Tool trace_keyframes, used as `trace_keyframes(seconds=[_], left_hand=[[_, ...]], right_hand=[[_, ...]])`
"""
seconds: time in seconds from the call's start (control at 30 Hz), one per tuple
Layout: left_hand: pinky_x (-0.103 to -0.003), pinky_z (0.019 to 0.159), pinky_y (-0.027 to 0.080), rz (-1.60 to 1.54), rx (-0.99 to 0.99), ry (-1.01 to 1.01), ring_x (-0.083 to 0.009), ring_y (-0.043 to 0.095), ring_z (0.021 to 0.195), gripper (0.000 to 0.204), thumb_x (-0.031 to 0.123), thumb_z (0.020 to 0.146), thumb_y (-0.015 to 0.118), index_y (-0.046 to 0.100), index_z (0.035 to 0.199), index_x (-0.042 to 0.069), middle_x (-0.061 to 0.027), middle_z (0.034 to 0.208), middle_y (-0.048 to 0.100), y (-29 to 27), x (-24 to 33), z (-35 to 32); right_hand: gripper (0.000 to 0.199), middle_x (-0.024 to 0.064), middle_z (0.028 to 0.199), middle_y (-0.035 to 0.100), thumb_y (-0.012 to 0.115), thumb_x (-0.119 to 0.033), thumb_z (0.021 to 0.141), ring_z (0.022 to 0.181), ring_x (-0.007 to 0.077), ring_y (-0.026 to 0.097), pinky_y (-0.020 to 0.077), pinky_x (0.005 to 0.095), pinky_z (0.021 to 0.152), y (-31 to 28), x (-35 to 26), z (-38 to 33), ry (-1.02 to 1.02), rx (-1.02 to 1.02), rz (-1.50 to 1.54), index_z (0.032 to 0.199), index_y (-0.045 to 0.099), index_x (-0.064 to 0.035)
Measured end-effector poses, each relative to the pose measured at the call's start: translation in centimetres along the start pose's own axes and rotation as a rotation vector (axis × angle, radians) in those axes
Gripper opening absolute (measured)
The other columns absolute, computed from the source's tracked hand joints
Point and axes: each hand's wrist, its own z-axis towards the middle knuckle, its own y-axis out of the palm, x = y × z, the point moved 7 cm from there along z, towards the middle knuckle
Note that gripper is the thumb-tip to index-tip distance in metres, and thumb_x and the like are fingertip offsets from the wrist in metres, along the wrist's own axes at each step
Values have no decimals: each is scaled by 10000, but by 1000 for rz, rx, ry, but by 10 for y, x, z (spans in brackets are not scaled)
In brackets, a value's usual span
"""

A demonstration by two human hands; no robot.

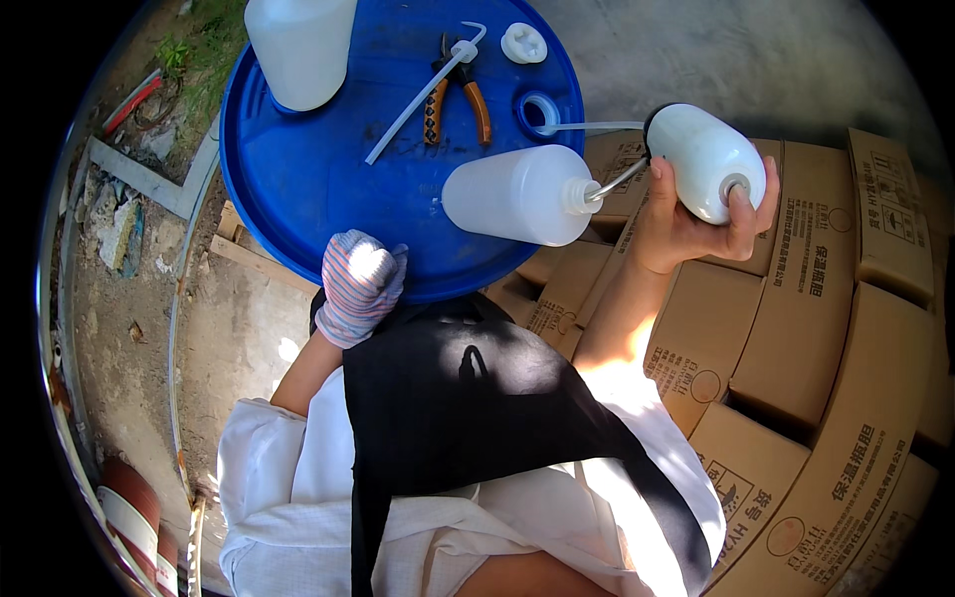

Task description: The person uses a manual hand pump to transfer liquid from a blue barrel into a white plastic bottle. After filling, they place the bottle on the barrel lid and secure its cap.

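Note:
My right hand, bare, is wrapped round a white electric liquid pump, with a finger on its round end button. The pump's metal spout reaches the open mouth of a translucent white plastic bottle on the blue drum. The bottle's mouth points right; I cannot tell whether it lies or stands. A pale tube runs from the pump into the drum's open bung hole. My left hand, in a striped knit glove, is curled closed at the drum's near edge; nothing shows in it.
On the drum top are orange-handled pliers, a white tube with a hooked end, a white cap and another white bottle. Stacked cardboard cartons fill the right side. Rubble lies at left.

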Motion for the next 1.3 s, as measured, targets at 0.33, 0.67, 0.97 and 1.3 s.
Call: trace_keyframes(seconds=[0.33, 0.67, 0.97, 1.3], left_hand=[[-405, 569, 412, -50, 23, 32, -288, 539, 608, 296, -27, 661, 753, 502, 597, 117, -79, 642, 534, 1, -1, -1], [-403, 580, 429, -47, 4, 26, -285, 552, 621, 276, -15, 655, 757, 519, 604, 117, -80, 648, 547, -1, 0, 1], [-409, 574, 421, -53, 13, 29, -287, 548, 612, 286, -15, 648, 758, 508, 599, 116, -79, 641, 541, 0, -1, 0], [-411, 571, 414, -38, 42, 43, -289, 545, 610, 284, -17, 631, 764, 511, 604, 111, -77, 638, 537, -1, 1, 2]], right_hand=[[781, 264, 1363, 347, 889, -278, 708, 1141, 413, 517, 552, 480, 908, 0, 3, -3, 34, 5, 45, 1277, 355, -233], [796, 266, 1365, 350, 899, -260, 695, 1152, 416, 515, 551, 483, 909, 0, 3, -2, 38, 9, 62, 1289, 369, -237], [700, 260, 1332, 370, 853, -375, 736, 1140, 430, 509, 560, 509, 899, 1, 1, 0, -12, 33, -11, 1211, 372, -196], [684, 250, 1330, 373, 842, -397, 743, 1137, 435, 514, 566, 519, 886, -2, 3, 0, -22, 32, -31, 1206, 375, -206]])
